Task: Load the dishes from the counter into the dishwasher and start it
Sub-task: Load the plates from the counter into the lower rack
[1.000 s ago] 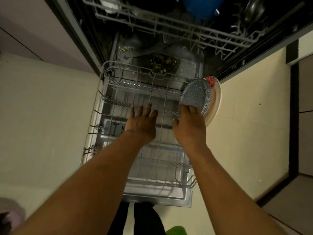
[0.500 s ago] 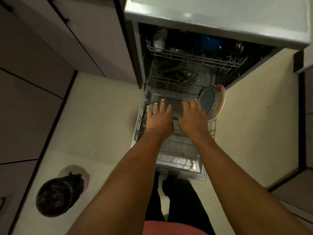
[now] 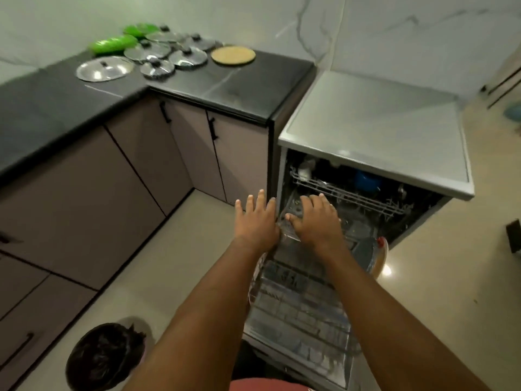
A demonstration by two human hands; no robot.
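The dishwasher (image 3: 375,131) stands open with its lower rack (image 3: 298,303) pulled out over the door. Two plates stand on edge at the rack's right side: a grey speckled plate (image 3: 365,253) and a cream plate (image 3: 380,263) behind it. My left hand (image 3: 256,218) hovers with fingers spread, just left of the rack, holding nothing. My right hand (image 3: 315,218) is above the rack's back end, fingers relaxed and empty. On the black counter (image 3: 225,80) lie several steel lids (image 3: 103,69), two green dishes (image 3: 112,43) and a round tan plate (image 3: 233,55). A blue item (image 3: 366,180) sits in the upper rack (image 3: 346,196).
Cabinet doors (image 3: 112,176) run under the counter in an L shape on the left. A bin lined with a dark bag (image 3: 104,354) stands on the floor at lower left. Pale floor tiles (image 3: 451,277) stretch to the right of the dishwasher.
The view has swung up and back, bringing the counter and its lids into sight. Both hands have lifted away from the plates and lower rack and shifted left, still empty.
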